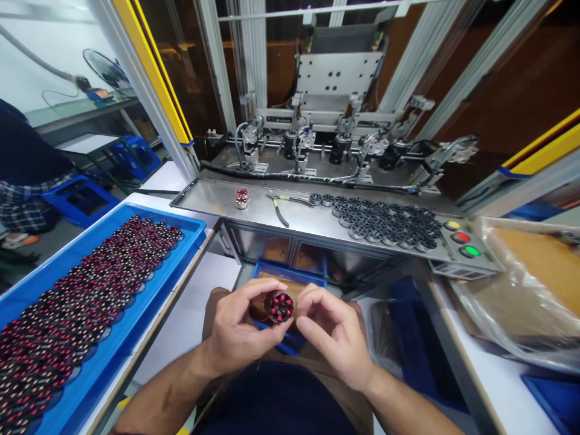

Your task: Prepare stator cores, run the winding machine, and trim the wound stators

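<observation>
A small round motor stator (281,307) with red windings and a dark rim is held between the thumb and fingers of my left hand (242,320), above my lap. Close to its right side is my right hand (333,332), fingers curled and thumb near the fingertips; anything pinched there is too small to make out. A fine reddish wire seems to hang below the stator. On the metal ledge ahead lie two wound stators (241,198) and a pair of cutting pliers (283,205) with green and black handles.
Many black stator cores (385,220) cover the ledge's right part, beside a button box (462,238). A blue tray (181,254) of red-wound stators stands at left. Behind the ledge is a winding machine (339,145). A seated person (27,151) is far left; a plastic-lined box (534,284) is right.
</observation>
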The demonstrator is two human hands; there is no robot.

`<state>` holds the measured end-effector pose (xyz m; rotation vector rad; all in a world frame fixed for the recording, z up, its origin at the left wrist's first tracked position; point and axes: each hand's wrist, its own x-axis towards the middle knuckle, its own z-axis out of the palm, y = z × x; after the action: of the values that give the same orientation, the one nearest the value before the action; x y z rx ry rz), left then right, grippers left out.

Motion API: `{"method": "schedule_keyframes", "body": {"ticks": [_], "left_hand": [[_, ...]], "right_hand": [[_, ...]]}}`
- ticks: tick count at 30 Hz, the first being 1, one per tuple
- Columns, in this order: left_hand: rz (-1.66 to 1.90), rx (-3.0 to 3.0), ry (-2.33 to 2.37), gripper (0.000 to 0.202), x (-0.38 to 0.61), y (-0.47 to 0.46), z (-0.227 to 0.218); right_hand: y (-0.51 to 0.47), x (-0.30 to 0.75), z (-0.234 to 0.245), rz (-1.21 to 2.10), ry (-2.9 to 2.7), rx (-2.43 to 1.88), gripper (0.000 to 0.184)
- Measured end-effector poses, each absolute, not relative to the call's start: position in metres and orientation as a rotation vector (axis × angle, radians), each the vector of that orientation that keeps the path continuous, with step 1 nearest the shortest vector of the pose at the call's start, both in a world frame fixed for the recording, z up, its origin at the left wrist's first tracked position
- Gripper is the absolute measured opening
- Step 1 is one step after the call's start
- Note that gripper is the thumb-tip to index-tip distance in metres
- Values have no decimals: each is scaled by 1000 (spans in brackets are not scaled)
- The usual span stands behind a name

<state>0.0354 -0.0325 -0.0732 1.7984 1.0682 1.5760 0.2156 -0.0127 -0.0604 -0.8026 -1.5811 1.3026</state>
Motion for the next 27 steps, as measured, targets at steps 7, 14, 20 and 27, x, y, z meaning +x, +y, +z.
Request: {"method": "schedule_keyframes", "body": {"ticks": [7,14,20,27], "left_hand": [[1618,2056,1036,60,30,-29,-67],[1556,2084,1024,64,26,-32,-66],[1519,2050,968,63,23,-30,-66],[1565,1753,908,56,28,-31,-67]], "right_hand": [[0,219,-47,1370,-1663,-738,23],[2,216,-50,1534,-1605,-780,24],[-2,214,-47,1556,-1569,-843,23],[-5,210,-42,1603,-1473,-915,27]]}}
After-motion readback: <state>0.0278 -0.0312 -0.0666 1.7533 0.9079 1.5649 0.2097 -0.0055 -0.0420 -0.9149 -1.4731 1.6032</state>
